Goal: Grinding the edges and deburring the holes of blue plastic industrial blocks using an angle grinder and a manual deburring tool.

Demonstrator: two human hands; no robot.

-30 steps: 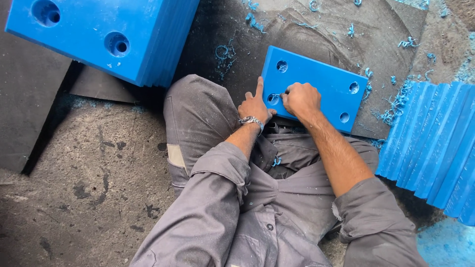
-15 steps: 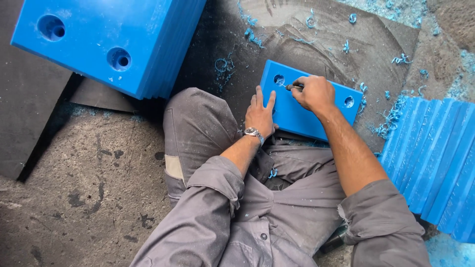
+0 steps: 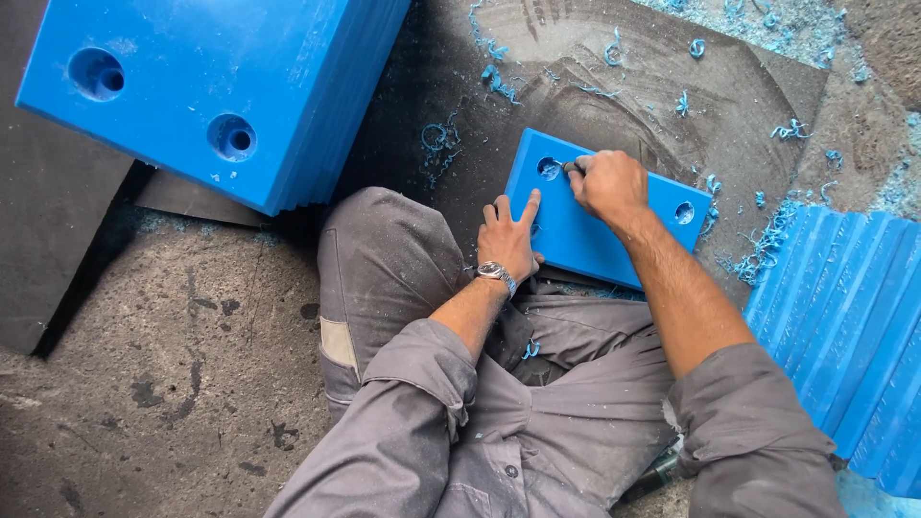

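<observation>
Centre-right of frame: left hand (image 3: 508,240) spread flat on the blue plate (image 3: 585,230), right hand (image 3: 606,184) pinching a small tool (image 3: 570,168) at its upper-left hole (image 3: 549,169); tool may slip if the plate shifts.

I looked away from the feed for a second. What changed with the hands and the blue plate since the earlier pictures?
The right hand moved from the plate's near edge up to the hole at its left end, and the small dark tool in its grip now sits at that hole. The left hand stayed flat on the blue plate, holding it down. The plate, the blue stack and the shavings lie as before.
</observation>
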